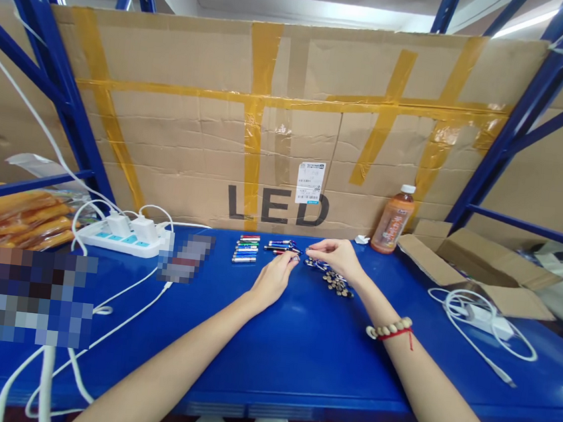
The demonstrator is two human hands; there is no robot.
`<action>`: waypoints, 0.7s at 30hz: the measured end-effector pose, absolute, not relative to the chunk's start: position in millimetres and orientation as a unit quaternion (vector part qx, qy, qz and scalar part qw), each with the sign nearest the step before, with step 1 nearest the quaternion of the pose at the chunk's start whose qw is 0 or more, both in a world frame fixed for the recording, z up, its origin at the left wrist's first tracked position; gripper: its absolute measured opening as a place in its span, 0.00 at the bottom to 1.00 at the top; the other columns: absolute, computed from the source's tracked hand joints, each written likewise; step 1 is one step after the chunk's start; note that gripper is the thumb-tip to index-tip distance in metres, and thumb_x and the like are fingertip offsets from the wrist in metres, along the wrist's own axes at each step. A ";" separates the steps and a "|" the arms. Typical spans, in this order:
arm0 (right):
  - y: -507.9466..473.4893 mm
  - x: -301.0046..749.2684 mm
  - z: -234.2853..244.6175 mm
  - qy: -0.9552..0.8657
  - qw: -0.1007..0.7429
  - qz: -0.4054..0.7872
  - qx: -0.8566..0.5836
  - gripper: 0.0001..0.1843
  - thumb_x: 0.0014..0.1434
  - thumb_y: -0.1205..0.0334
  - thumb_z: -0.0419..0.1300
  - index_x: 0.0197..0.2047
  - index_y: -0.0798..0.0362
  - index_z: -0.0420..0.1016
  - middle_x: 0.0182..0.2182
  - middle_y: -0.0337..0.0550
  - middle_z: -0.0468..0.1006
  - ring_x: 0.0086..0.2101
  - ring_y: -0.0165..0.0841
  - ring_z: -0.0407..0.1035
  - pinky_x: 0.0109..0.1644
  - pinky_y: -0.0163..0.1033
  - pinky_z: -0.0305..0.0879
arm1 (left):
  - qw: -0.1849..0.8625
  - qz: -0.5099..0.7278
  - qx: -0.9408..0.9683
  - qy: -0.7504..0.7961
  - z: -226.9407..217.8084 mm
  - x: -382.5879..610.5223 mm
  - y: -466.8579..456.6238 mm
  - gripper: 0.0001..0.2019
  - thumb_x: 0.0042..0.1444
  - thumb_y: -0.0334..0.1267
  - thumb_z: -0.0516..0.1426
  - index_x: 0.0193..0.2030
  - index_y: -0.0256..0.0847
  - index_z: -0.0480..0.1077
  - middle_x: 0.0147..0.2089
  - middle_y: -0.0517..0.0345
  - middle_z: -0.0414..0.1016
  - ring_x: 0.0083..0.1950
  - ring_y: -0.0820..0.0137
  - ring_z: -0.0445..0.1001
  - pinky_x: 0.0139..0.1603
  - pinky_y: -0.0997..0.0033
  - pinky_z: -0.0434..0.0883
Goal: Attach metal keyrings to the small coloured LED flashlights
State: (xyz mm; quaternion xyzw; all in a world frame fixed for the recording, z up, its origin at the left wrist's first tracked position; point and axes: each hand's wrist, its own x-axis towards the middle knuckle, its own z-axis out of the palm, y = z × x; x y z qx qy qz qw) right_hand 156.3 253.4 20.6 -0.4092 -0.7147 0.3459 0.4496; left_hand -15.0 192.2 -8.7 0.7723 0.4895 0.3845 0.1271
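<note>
My left hand (274, 279) rests on the blue shelf top (297, 353), fingers pinched on a small coloured keychain flashlight (293, 258). My right hand (340, 256) reaches in from the right and pinches a small piece near the flashlight's end. Just left of the hands lies a neat row of several small flashlights (246, 248) in red, green, blue and silver. A few more flashlights (282, 244) lie behind my left hand. A pile of small dark round pieces (337, 283) sits beside my right wrist.
A white power strip (120, 238) with chargers and trailing white cables stands at the left. An orange drink bottle (393, 221) and an open cardboard box (462, 260) stand at the back right, with a coiled white cable (476, 319). Taped cardboard forms the back wall.
</note>
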 end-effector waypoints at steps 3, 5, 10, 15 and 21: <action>243.9 149.0 23.9 -0.741 0.419 0.363 -0.380 0.18 0.37 0.52 0.66 0.28 0.59 0.76 0.24 0.44 0.76 0.24 0.29 0.68 0.28 0.33 0.64 | 0.119 0.386 0.782 0.476 -9.4 -15.2 192.8 0.12 0.62 0.39 0.41 0.44 0.41 0.62 0.44 0.54 0.69 0.45 0.69 0.68 0.47 0.70 0.64; 240.5 146.5 25.0 -0.756 0.407 0.369 -0.355 0.18 0.40 0.51 0.65 0.28 0.58 0.76 0.24 0.43 0.76 0.24 0.28 0.66 0.26 0.32 0.62 | 0.113 0.386 0.784 0.473 -9.5 -15.2 192.8 0.12 0.62 0.39 0.40 0.43 0.40 0.62 0.44 0.54 0.69 0.45 0.69 0.68 0.46 0.70 0.64; 239.3 146.4 25.9 -0.770 0.400 0.365 -0.337 0.17 0.42 0.51 0.63 0.29 0.57 0.76 0.26 0.43 0.76 0.25 0.28 0.66 0.23 0.30 0.60 | 0.118 0.392 0.782 0.471 -10.4 -15.5 193.0 0.12 0.62 0.39 0.41 0.44 0.41 0.62 0.44 0.54 0.69 0.45 0.69 0.68 0.46 0.71 0.65; 236.8 148.4 30.0 -0.753 0.373 0.407 -0.358 0.16 0.39 0.52 0.65 0.27 0.57 0.76 0.25 0.42 0.75 0.23 0.26 0.64 0.22 0.30 0.59 | 0.118 0.403 0.785 0.456 -10.6 -16.8 192.4 0.13 0.62 0.38 0.41 0.46 0.41 0.63 0.45 0.55 0.69 0.47 0.69 0.68 0.47 0.70 0.65; 234.2 151.0 31.7 -0.714 0.339 0.488 -0.371 0.17 0.34 0.55 0.68 0.25 0.59 0.73 0.20 0.38 0.72 0.20 0.22 0.61 0.20 0.27 0.55 | 0.115 0.399 0.798 0.437 -8.6 -17.8 188.7 0.14 0.61 0.37 0.44 0.51 0.43 0.62 0.51 0.56 0.68 0.52 0.71 0.66 0.53 0.71 0.63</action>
